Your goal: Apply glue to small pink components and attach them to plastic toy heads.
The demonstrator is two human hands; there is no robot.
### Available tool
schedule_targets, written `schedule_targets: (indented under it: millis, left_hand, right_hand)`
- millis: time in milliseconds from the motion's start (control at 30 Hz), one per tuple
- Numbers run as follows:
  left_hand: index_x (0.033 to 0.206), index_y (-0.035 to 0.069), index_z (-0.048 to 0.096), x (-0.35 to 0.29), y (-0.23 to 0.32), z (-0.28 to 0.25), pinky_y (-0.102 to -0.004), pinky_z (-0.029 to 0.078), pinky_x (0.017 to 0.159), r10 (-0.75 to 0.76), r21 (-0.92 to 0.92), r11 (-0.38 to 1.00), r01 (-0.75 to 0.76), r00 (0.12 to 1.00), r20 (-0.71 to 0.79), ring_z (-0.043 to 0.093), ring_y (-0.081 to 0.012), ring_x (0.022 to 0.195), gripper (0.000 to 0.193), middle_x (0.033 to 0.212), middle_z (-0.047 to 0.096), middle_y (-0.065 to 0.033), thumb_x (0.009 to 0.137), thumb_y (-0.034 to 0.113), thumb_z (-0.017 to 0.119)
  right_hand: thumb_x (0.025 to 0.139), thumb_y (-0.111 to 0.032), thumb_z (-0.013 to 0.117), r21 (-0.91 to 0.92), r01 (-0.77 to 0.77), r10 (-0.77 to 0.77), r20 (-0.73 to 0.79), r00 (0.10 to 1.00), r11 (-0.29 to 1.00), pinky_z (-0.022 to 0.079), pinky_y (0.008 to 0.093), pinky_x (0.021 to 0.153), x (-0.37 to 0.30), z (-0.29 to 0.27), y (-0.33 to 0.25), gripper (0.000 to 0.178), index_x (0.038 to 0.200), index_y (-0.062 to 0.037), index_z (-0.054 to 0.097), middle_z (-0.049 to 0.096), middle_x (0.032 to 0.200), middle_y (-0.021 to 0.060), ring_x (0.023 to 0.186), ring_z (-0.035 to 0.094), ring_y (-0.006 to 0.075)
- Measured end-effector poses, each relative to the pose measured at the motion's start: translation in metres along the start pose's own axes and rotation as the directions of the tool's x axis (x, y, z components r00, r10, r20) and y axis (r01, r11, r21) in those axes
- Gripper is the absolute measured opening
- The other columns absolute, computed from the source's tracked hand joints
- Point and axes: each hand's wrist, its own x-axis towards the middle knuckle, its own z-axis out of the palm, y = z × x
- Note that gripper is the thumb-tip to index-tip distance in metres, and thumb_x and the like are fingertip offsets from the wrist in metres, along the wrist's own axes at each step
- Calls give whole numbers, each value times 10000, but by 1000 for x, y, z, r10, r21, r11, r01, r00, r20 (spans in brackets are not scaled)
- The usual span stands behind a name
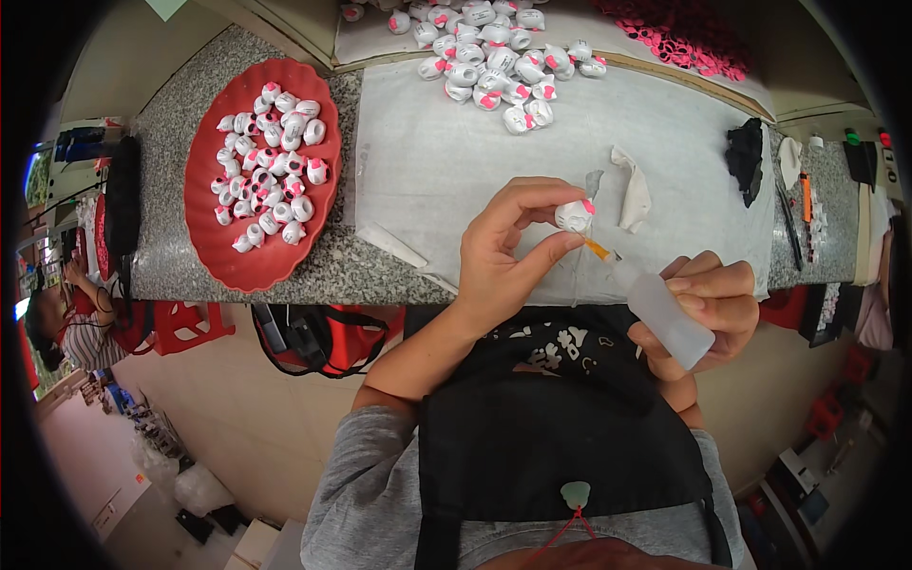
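Over the near side of the table [163, 258], the left grip [508, 242] pinches a small white piece [571, 218], rounded, with a pink patch [589, 206] on its upper right. The right grip [724, 306] is wrapped around a cloudy squeeze bottle [668, 321] (its orange tip [597, 249] right beside the piece). Farther left, a scalloped red tray [255, 274] holds dozens of similar pieces [277, 164], white with pink.

The left hand [502, 252] pinches, thumb lowermost, while the right hand [719, 309] grips, curled.
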Motion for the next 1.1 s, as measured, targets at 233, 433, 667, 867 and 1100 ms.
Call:
schedule_targets:
  millis: [233,433,667,867,1100]
  left_hand:
    - [973,-40,451,2,-1,-3,-288,382,799,5,53,999,-8,998,64,468,-193,939,303,1001,470,-144,684,-90,523]
    - [988,-31,435,9,11,-11,-290,393,794,-70,-140,988,57,993,-91,488,-180,911,315,999,486,-144,694,-45,547]
    - [996,-20,426,8,8,-23,-221,389,761,-26,-201,979,-19,976,-218,488,-132,886,323,1006,491,-131,697,-79,532]
    - [995,-12,433,10,5,-21,-216,395,752,-54,-182,983,13,974,-221,492,-118,871,319,1001,497,-116,699,-70,537]
    - [993,-20,434,8,5,-25,-250,416,757,-72,-176,984,37,978,-197,503,-137,866,312,983,501,-119,700,-65,533]
  right_hand:
    - [554,-39,709,-49,-6,6,-4,1000,999,372,199,460,3,-3,2,369,786,-51,422,433,759,74,552,408,105]
    - [589,28,621,-3,-168,167,-58,984,986,411,230,499,16,-23,15,310,781,-44,388,426,767,93,593,445,139]
    - [683,-16,506,-60,-579,582,72,810,813,452,237,531,71,-45,87,315,992,-2,448,505,807,67,739,512,135]
    - [690,-176,592,-893,70,196,173,965,444,425,328,606,120,-58,164,290,925,-24,519,545,789,133,714,530,258]
    - [684,-166,603,-854,-36,287,135,949,519,410,296,556,124,-50,147,210,804,-5,543,549,677,127,579,519,244]
